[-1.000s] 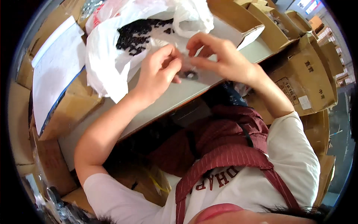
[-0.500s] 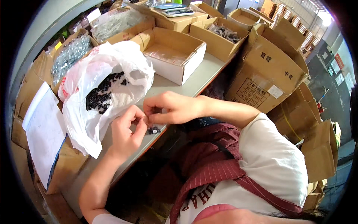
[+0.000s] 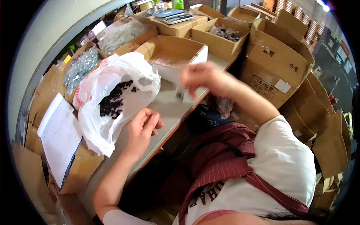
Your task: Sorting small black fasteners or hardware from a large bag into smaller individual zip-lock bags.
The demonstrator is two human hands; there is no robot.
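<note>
My left hand [image 3: 144,127] is above the table's near edge, in front of a white plastic bag [image 3: 129,65]. Its fingers are curled in toward the thumb, and whatever may be inside them is hidden. My right hand [image 3: 202,78] is farther right and smeared by motion, in front of an open white-sided carton [image 3: 200,56]. From its pinched fingers hangs a small clear plastic bag [image 3: 180,92] with something dark at its bottom. Many small black parts [image 3: 112,103] lie inside the open white bag.
A clipboard with white paper [image 3: 62,137] leans on a carton at the left. Boxes of clear-bagged parts [image 3: 82,69] line the back of the table [image 3: 170,108]. A scale-like device [image 3: 172,15] rests on a box at the back. Large cartons [image 3: 275,63] stand at the right.
My hands have come apart. The right hand has moved up and to the right, with the small clear bag hanging from it. The dark part beneath my hands no longer shows there.
</note>
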